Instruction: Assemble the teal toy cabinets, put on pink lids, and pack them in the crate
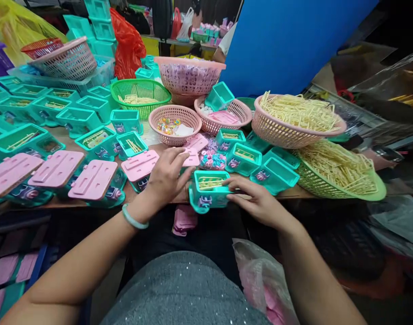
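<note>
Holding the teal box (216,199) by its right end, clamped between thumb and fingers of the right grip (228,188), at the front edge of the bench (180,197); could not tell any resting contact there. Had the left grip (190,162) just left of the box, fingers parted, nothing visibly held; could not tell any touch on the pink lid (195,159) beside it. Judged the box light, stiff and rather slick, best taken by the short end walls and carried level because of the loose yellow sticks (209,183) inside. Saw its long axis running crosswise, from the right grip toward the left, open top up, purple print (205,201) on the near side. Noted more teal boxes (242,168) just beyond the right grip, a heaped pink basket (277,128) farther off to its right, and lidded boxes (93,179) well left of the left grip.
</note>
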Available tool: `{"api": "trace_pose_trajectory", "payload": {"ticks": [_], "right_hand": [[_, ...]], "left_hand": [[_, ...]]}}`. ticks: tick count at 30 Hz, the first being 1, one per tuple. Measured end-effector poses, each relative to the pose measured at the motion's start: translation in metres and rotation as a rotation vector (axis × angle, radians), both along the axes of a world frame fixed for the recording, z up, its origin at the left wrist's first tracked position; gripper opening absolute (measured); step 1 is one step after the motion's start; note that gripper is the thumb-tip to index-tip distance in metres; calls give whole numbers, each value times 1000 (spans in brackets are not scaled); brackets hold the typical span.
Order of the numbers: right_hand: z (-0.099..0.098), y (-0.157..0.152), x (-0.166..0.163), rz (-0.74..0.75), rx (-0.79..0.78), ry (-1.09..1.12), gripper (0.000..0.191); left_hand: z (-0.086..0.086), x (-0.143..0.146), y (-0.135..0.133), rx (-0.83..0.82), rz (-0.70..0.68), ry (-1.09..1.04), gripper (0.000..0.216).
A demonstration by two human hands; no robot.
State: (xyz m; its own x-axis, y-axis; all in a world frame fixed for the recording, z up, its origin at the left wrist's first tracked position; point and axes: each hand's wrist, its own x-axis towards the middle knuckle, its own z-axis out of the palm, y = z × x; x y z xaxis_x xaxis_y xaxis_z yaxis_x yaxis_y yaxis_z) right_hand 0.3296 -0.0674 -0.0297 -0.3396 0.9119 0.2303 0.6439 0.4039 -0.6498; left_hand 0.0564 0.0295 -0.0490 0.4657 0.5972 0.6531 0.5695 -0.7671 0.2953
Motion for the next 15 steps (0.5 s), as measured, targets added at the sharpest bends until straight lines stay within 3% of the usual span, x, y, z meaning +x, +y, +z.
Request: {"api": "trace_pose_trajectory", "payload": {"ticks": [3,6,8,10,11,13,15], "right_hand": [[-33,1,-20,-78,169,-6,7],[-55,-23,-35,-280,327,-17,18],[-75,-45,-50,-238,238,8,16],[-103,-58,-69,-30,-58,-6,18],[-118,-58,-79,-4,-129,-16,26],[-142,-50,-92,-19,-219,-18,40],[-155,-39,-96,-64,-267,21,41]], "left_hand": [[-15,-14,-31,-20,-114,-168,25],[-38,-31,-54,-151,-74,-191,29],[-52,-37,-59,-256,-18,-221,35],[-63,-35,-58,-359,5,-262,48],[-66,-30,-55,-398,-1,-279,55],[-70,-19,-49,-448,-40,-309,68],[-70,-9,-44,-468,-71,-339,75]]}}
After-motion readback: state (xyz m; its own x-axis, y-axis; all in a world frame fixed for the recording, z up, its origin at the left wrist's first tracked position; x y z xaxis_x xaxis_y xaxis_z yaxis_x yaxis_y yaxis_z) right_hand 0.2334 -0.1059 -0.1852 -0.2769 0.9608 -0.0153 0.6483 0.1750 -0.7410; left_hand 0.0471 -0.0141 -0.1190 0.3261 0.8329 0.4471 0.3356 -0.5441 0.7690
